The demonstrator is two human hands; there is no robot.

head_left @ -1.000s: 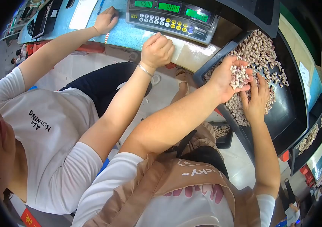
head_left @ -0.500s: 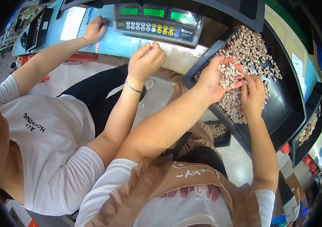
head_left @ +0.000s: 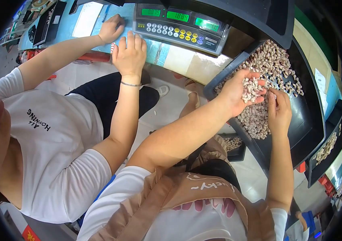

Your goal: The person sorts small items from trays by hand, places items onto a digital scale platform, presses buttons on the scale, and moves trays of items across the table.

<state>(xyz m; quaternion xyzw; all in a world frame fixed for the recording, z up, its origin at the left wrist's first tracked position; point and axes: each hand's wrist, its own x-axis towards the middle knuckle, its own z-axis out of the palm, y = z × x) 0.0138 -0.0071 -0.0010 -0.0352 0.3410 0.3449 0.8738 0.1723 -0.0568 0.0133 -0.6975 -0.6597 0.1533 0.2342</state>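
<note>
Left hand [head_left: 236, 91] cups speckled pieces [head_left: 251, 89] over black tray [head_left: 301, 116]; right hand [head_left: 280, 109] just beside.

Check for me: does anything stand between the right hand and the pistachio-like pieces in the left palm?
Only the left hand's own curled fingers, on the side facing the right hand. The pistachio-like pieces lie uncovered from above, and nothing else visible stands in between.
</note>
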